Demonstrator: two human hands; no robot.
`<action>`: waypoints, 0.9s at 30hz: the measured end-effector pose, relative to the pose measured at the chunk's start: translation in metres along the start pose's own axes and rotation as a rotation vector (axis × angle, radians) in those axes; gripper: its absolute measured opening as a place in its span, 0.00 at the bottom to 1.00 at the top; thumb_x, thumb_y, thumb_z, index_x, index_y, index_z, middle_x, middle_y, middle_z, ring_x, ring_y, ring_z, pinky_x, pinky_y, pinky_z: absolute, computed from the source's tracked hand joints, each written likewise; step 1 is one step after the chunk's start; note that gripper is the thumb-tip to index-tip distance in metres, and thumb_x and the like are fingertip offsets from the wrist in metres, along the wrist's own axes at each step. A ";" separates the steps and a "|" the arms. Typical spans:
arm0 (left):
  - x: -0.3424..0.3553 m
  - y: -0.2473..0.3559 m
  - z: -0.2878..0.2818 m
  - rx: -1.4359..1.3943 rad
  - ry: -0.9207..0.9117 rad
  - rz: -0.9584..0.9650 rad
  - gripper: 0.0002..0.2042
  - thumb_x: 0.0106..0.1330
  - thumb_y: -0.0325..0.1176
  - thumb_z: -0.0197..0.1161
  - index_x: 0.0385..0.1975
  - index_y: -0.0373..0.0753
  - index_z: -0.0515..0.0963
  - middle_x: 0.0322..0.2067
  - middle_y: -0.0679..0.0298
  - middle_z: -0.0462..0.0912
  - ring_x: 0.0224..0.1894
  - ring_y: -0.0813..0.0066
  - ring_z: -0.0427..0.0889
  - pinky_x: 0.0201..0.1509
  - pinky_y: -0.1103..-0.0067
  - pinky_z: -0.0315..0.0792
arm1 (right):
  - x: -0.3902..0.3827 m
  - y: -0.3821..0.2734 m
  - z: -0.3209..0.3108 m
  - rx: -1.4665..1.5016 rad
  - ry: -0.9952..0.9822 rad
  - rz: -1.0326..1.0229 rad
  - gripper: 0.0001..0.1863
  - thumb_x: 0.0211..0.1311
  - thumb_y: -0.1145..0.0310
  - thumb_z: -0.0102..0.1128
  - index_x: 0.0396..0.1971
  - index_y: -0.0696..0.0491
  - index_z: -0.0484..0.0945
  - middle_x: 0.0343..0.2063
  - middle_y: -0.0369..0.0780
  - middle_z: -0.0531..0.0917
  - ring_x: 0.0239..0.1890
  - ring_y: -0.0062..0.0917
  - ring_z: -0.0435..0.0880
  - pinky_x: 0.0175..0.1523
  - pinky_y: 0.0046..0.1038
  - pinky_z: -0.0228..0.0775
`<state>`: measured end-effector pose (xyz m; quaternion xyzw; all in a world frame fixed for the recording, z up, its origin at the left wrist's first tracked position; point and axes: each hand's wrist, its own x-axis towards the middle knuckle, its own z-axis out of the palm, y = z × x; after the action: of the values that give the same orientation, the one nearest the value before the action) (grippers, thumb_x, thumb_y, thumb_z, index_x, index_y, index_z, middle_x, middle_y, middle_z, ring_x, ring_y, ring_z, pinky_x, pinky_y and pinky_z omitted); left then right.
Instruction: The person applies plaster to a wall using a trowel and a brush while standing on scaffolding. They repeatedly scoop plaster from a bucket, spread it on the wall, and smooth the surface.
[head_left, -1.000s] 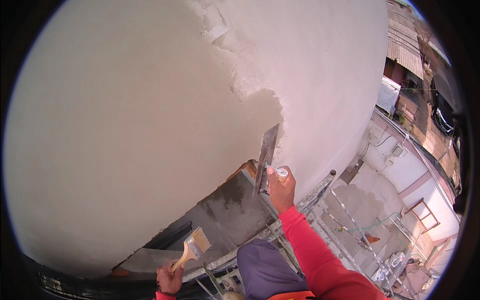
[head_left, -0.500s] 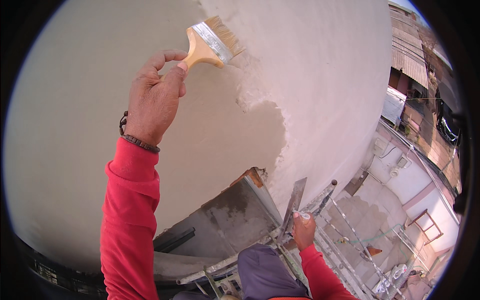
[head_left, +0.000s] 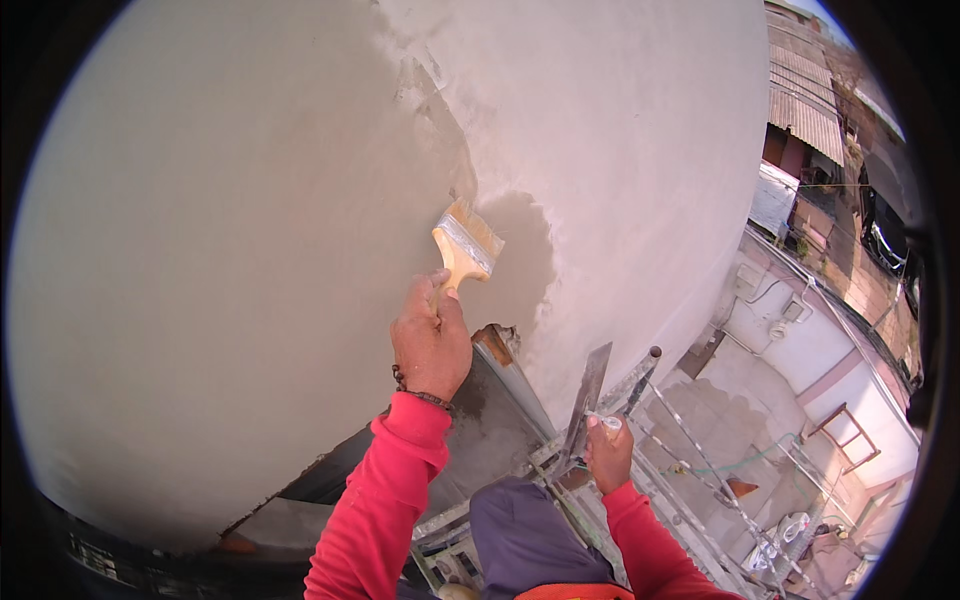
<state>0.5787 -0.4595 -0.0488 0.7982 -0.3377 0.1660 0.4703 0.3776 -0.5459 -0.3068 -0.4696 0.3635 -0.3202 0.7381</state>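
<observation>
My left hand [head_left: 432, 340] is closed round the wooden handle of a wide flat paintbrush [head_left: 468, 242]. Its pale bristles point up and right, over the damp darker plaster of the wall [head_left: 300, 200]; whether they touch it I cannot tell. Lower right, my right hand [head_left: 608, 455] grips the handle of a plastering trowel [head_left: 587, 398], its long metal blade standing on edge, away from the wall. A ragged border divides the darker plaster from the paler plaster [head_left: 630, 150] on the right.
Below the wall's broken lower edge is a recess with a brick-coloured corner [head_left: 492, 345]. Metal scaffold bars [head_left: 690, 540] run around my knee [head_left: 525, 530]. Far below right lie a paved yard [head_left: 715, 420], a wooden frame [head_left: 848, 438] and a green hose [head_left: 735, 468].
My left hand has moved down and to the right with the paintbrush, closer to the recess. My right hand holds the trowel in nearly the same place.
</observation>
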 end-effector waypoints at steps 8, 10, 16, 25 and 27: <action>0.103 0.076 -0.051 0.104 0.137 0.174 0.12 0.73 0.31 0.57 0.51 0.37 0.82 0.25 0.54 0.85 0.26 0.61 0.83 0.35 0.67 0.76 | -0.003 -0.004 0.010 0.072 -0.070 0.006 0.19 0.73 0.55 0.69 0.34 0.52 0.70 0.18 0.30 0.72 0.16 0.13 0.71 0.21 0.22 0.66; 0.115 0.089 -0.062 0.243 0.167 0.235 0.11 0.72 0.30 0.59 0.50 0.37 0.81 0.25 0.55 0.84 0.25 0.61 0.83 0.32 0.67 0.76 | -0.003 -0.003 0.012 0.059 -0.064 0.007 0.19 0.73 0.55 0.69 0.35 0.52 0.70 0.18 0.30 0.73 0.16 0.13 0.71 0.21 0.22 0.66; 0.062 0.081 -0.050 0.792 0.013 0.522 0.10 0.70 0.27 0.65 0.49 0.40 0.80 0.22 0.55 0.80 0.22 0.53 0.79 0.27 0.63 0.70 | -0.003 0.004 0.015 -0.005 -0.082 0.013 0.20 0.73 0.54 0.68 0.34 0.53 0.70 0.18 0.31 0.73 0.16 0.14 0.71 0.21 0.22 0.66; 0.120 0.094 -0.079 0.323 -0.188 0.235 0.05 0.65 0.29 0.63 0.33 0.34 0.78 0.18 0.54 0.77 0.18 0.62 0.77 0.29 0.70 0.73 | 0.001 0.009 0.010 -0.036 -0.102 -0.015 0.19 0.73 0.55 0.68 0.34 0.53 0.71 0.18 0.31 0.75 0.16 0.14 0.72 0.21 0.22 0.65; 0.130 0.094 -0.076 0.444 -0.308 0.209 0.07 0.63 0.30 0.63 0.28 0.32 0.78 0.19 0.51 0.79 0.20 0.58 0.79 0.31 0.69 0.75 | 0.002 0.007 0.008 -0.012 -0.092 -0.008 0.19 0.73 0.55 0.68 0.34 0.53 0.71 0.18 0.31 0.75 0.16 0.14 0.72 0.21 0.22 0.65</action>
<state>0.6107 -0.4746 0.1256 0.8584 -0.4408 0.1604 0.2076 0.3859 -0.5412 -0.3115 -0.4896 0.3292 -0.2991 0.7499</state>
